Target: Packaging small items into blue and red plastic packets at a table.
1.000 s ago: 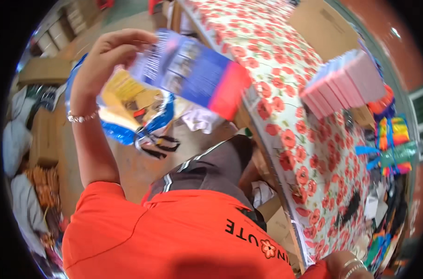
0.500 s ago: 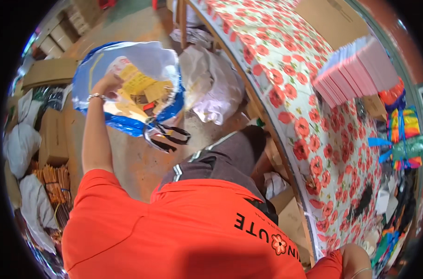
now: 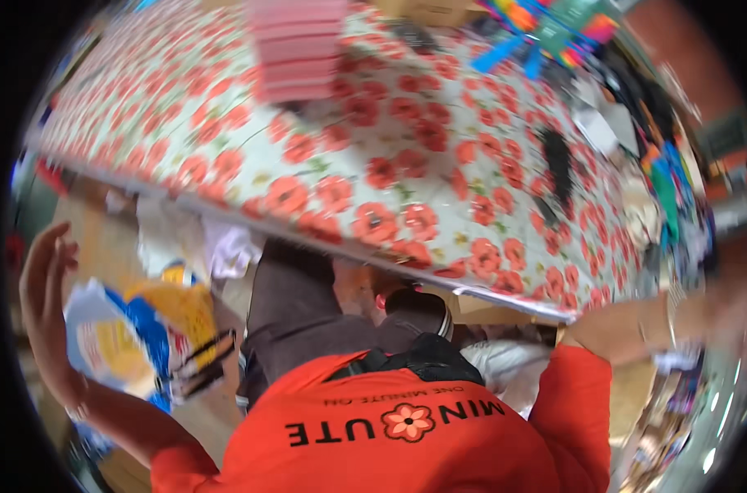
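Observation:
At the far left my left hand is raised with its fingers apart, and nothing shows in it. Beside and below it on the floor stands a blue and white bag with yellow material in it and dark handle straps. My right hand reaches out to the far right, past the near right corner of the table. Motion smears its fingers, so what it touches, if anything, cannot be made out. A stack of pink sheets or pads stands on the table, apart from both hands.
A long table with a flowered cover spans the view in front of me. A cardboard box and a rainbow-coloured bundle lie along its far side. Mixed goods crowd the right end. White bags lie on the floor.
My view has turned right toward the table. My left hand has come out of the blue and white bag and is raised empty. My right arm now stretches out to the right.

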`<act>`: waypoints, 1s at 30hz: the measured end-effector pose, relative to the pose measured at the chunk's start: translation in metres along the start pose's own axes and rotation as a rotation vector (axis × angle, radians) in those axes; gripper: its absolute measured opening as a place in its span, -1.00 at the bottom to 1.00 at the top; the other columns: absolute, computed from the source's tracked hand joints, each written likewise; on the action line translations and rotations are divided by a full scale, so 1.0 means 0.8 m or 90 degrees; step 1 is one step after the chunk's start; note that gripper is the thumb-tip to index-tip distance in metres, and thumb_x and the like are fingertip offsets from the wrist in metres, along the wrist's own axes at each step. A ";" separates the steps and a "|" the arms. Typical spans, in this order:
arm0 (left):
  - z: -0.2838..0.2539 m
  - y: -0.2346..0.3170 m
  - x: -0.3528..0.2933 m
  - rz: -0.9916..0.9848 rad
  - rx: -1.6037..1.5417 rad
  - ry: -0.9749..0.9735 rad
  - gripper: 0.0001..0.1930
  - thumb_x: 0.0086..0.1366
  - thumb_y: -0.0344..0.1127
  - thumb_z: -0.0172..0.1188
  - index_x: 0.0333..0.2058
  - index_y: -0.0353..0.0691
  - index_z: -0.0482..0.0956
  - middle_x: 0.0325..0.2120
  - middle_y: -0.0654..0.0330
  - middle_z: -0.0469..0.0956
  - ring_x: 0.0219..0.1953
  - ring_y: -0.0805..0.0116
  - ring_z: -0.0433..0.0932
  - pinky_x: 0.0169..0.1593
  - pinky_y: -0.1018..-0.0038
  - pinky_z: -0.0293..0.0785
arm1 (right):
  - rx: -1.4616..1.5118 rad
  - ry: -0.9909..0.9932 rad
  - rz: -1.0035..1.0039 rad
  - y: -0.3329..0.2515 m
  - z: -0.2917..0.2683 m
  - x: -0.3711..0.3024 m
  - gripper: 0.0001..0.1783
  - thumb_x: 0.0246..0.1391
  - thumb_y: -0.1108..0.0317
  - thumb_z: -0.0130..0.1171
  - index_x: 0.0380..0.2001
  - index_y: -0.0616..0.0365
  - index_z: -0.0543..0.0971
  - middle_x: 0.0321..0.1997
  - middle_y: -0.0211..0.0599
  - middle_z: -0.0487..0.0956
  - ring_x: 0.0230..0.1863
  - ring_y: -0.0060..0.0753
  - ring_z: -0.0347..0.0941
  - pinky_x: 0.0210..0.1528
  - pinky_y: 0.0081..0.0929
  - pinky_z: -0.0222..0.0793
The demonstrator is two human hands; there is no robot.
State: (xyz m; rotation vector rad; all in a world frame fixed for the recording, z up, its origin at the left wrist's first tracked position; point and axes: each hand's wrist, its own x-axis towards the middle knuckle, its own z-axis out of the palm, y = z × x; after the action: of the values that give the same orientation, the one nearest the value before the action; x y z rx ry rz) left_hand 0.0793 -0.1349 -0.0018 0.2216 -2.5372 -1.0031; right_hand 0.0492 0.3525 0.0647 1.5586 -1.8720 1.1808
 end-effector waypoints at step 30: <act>0.561 0.344 0.148 0.514 -0.139 -0.410 -0.76 0.21 -0.33 0.05 -0.53 -0.41 0.39 -0.65 0.08 0.43 -0.61 0.27 0.33 -0.46 0.39 0.31 | -0.659 0.229 0.557 0.279 -0.064 -0.189 -0.70 -0.17 0.52 0.04 -0.27 0.02 0.48 -0.27 -0.37 0.43 -0.08 -0.23 0.25 0.06 -0.30 0.07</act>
State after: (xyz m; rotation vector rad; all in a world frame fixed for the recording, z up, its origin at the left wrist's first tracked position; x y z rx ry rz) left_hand -0.2174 0.3097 -0.0741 -1.2645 -2.5702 -1.0767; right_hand -0.1295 0.4824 -0.0981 -0.0388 -2.3300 0.4701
